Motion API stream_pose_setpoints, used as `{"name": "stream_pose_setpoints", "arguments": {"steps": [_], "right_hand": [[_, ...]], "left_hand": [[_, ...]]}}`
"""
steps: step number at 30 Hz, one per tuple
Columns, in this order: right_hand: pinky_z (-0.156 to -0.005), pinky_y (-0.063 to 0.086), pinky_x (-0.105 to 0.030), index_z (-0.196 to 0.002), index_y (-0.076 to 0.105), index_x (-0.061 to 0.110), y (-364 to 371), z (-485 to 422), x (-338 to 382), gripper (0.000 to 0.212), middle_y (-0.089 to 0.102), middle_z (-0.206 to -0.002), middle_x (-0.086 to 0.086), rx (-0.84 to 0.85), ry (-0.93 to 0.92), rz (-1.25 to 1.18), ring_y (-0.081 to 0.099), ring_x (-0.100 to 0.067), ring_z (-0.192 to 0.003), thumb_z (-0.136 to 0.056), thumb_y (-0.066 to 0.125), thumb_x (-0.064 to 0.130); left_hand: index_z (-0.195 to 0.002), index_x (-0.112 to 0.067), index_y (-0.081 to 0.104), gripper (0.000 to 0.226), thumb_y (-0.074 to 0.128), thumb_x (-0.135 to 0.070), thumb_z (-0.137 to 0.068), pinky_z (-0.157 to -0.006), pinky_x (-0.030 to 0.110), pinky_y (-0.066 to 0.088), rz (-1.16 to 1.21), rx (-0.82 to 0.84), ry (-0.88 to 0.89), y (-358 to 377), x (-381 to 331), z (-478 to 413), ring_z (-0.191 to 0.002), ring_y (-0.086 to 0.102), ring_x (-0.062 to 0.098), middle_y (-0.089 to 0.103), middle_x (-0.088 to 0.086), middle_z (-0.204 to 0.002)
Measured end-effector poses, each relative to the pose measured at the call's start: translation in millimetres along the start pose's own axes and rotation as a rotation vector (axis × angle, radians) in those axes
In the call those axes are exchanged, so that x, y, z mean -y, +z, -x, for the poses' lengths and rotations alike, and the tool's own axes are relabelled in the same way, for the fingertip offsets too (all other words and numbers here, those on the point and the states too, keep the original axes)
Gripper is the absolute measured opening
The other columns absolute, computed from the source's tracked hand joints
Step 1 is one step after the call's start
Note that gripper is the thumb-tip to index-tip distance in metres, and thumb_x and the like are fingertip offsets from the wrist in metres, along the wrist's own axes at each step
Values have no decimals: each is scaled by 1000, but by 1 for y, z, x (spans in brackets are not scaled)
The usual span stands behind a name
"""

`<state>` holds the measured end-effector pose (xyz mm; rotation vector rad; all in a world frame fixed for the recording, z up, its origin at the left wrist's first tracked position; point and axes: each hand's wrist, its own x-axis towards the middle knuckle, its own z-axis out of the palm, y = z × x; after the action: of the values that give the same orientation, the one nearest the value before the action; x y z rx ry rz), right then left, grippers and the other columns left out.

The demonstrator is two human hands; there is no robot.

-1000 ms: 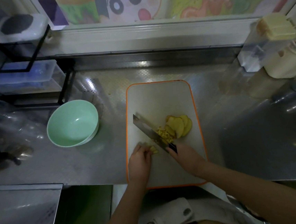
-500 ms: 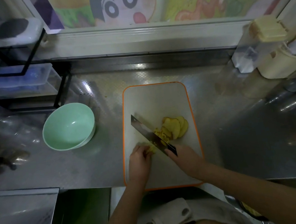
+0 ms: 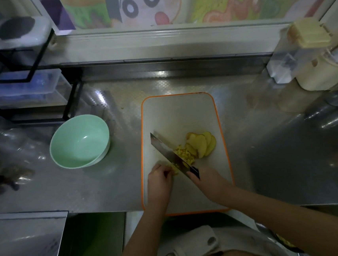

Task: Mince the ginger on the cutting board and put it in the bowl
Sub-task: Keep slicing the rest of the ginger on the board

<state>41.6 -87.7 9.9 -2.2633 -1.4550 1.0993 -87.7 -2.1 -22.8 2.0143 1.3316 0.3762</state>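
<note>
A white cutting board (image 3: 175, 115) with an orange rim lies on the steel counter. Yellow ginger slices (image 3: 203, 144) fan out on its right half, with a pile of minced ginger (image 3: 184, 155) beside them. My right hand (image 3: 209, 182) grips the black handle of a cleaver (image 3: 167, 151), whose blade runs diagonally up-left across the ginger. My left hand (image 3: 159, 182) has curled fingers holding a small piece of ginger (image 3: 174, 168) against the blade's left side. An empty mint-green bowl (image 3: 79, 141) stands left of the board.
A black wire rack with clear plastic boxes (image 3: 22, 90) stands at the back left. Clear and cream containers (image 3: 305, 57) crowd the back right. Glassware (image 3: 2, 144) lies at the far left. The counter's front edge runs just below the board.
The view shifted slightly. The cleaver and both hands stay at the same spot on the board, and the blade keeps its diagonal line over the ginger.
</note>
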Motion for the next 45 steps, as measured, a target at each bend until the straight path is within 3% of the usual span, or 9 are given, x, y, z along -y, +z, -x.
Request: {"name": "stream_pose_setpoints", "arguments": {"steps": [3, 6, 9, 15, 20, 24, 28, 36, 45], "right_hand": [[-64, 38, -29, -94, 55, 9, 4, -2, 0, 31, 54, -78, -4, 1, 47, -106, 54, -20, -71, -100, 37, 34], [-50, 32, -22, -73, 46, 20, 11, -6, -2, 29, 44, -63, 6, -18, 64, -118, 43, -6, -54, -99, 40, 31], [-46, 27, -17, -76, 46, 20, 13, -10, -5, 26, 43, -62, 8, -35, 57, -111, 41, -3, -52, -99, 41, 30], [-62, 35, -29, -99, 57, 9, 5, -19, -13, 30, 62, -89, -11, -84, 29, -12, 59, -26, -80, -99, 41, 34], [-68, 45, -37, -94, 57, 8, 4, -17, -13, 33, 64, -88, -13, -114, 27, -70, 61, -28, -80, -98, 42, 37], [-60, 37, -27, -88, 56, 13, 0, -8, -10, 27, 59, -76, -2, -131, 0, -130, 55, -16, -67, -98, 43, 35], [-49, 34, -15, -67, 37, 33, -4, 1, -5, 32, 42, -59, 13, -122, -1, -119, 42, -1, -52, -98, 44, 31], [-50, 29, -26, -78, 49, 13, 1, 2, -3, 31, 44, -60, 5, -48, 37, -93, 45, -12, -56, -99, 41, 35], [-49, 32, -23, -81, 51, 14, 8, -8, -2, 27, 45, -61, 6, -22, 59, -117, 47, -11, -55, -98, 42, 33]], "left_hand": [[-85, -2, 72, 15, 61, 4, -79, -67, 12, 29, -12, 7, -9, 1, 1, -2, -80, 59, 25, 65, 13, -89], [-84, -2, 73, 14, 62, 4, -78, -67, 10, 28, -16, 3, -1, 1, 1, -2, -79, 59, 25, 65, 13, -87], [-84, -3, 72, 13, 62, 3, -78, -67, 9, 29, -12, -2, 5, 0, 1, -1, -78, 58, 22, 65, 12, -87], [-92, -4, 72, 15, 60, -3, -82, -64, 14, 29, -44, -7, -5, -2, -2, 4, -84, 60, 26, 65, 11, -94], [-97, -5, 71, 18, 57, -4, -85, -67, 16, 32, -56, -5, 18, -2, -2, 6, -87, 60, 25, 63, 10, -99], [-98, -4, 71, 19, 58, -3, -85, -72, 19, 37, -43, -2, 25, -2, 0, 5, -87, 60, 25, 64, 10, -100], [-95, -4, 71, 15, 60, -4, -84, -71, 13, 33, -29, 2, 24, -3, 1, 4, -85, 60, 24, 64, 11, -95], [-91, -4, 73, 16, 60, -2, -82, -67, 11, 28, -23, 26, -7, -5, 1, -1, -83, 59, 24, 65, 12, -94], [-91, -3, 73, 15, 60, -1, -82, -68, 10, 29, -11, 29, -21, -4, 2, -2, -85, 60, 24, 65, 13, -96]]}}
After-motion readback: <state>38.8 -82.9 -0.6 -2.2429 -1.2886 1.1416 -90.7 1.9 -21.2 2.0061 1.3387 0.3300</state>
